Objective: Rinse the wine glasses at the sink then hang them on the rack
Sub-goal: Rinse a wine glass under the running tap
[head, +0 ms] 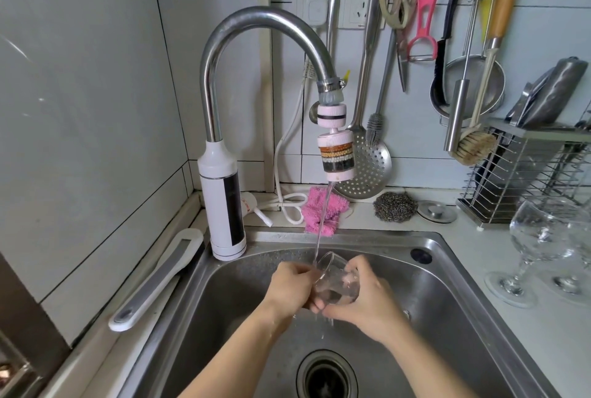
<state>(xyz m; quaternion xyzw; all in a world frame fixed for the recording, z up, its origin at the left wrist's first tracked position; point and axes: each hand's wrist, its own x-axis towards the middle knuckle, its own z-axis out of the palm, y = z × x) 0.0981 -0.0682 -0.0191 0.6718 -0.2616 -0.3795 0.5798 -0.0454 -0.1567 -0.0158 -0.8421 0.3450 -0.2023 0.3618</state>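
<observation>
Nearest of all, the round dark drain opening (326, 378) of the stainless steel sink (447, 269) is seen. Above it a clear wine glass (335, 282) is held between both hands, tilted with its mouth up and to the left. The thin stream of water (323, 222) from the white beaded filter head (337, 158) of the curved chrome tap (256, 19) is met at the rim. The left hand (289, 285) is curled against the left side of the bowl, and the right hand (367, 298) is wrapped round it from the right, its fingers grasping the glass; the stem cannot be made out. Two more clear stemmed wine glasses (537, 238) stand upright on the pale tabletop (511, 333) to the right of the sink. For a good rinse, the bowl should probably be turned slowly so that the whole inner wall is swept, then tipped out. Pressure is best kept light, since thin wet glass is likely to slip or to crack against the steel. No hanging rack can be identified.
</observation>
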